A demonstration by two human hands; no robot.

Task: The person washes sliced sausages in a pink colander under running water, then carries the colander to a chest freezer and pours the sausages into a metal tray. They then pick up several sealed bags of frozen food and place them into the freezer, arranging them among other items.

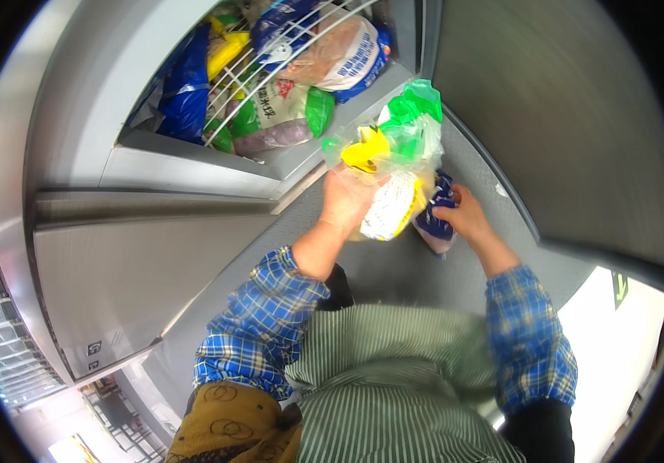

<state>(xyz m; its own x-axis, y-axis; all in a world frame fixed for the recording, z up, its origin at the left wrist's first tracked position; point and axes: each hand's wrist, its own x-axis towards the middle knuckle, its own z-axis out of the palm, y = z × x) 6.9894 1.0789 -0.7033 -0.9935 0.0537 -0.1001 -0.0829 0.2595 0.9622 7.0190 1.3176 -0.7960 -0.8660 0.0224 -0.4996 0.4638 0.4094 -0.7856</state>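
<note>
My left hand (346, 199) grips several crumpled plastic food bags (404, 144), clear with green, yellow and white printed parts. They hang over the floor just outside the open cabinet. To their right, my right hand (466, 213) pinches the top of a dark blue and clear plastic bag (435, 223) with something pinkish inside. The left hand's bags partly cover this blue bag. Printed writing shows on the white and yellow part of the left bundle.
An open refrigerator or freezer compartment (283, 168) holds several bagged foods behind a white wire rack (291, 58). Its metal door (552, 116) stands open at right. A shut metal door (147, 272) is at lower left. Grey textured flooring (390, 278) lies below my hands.
</note>
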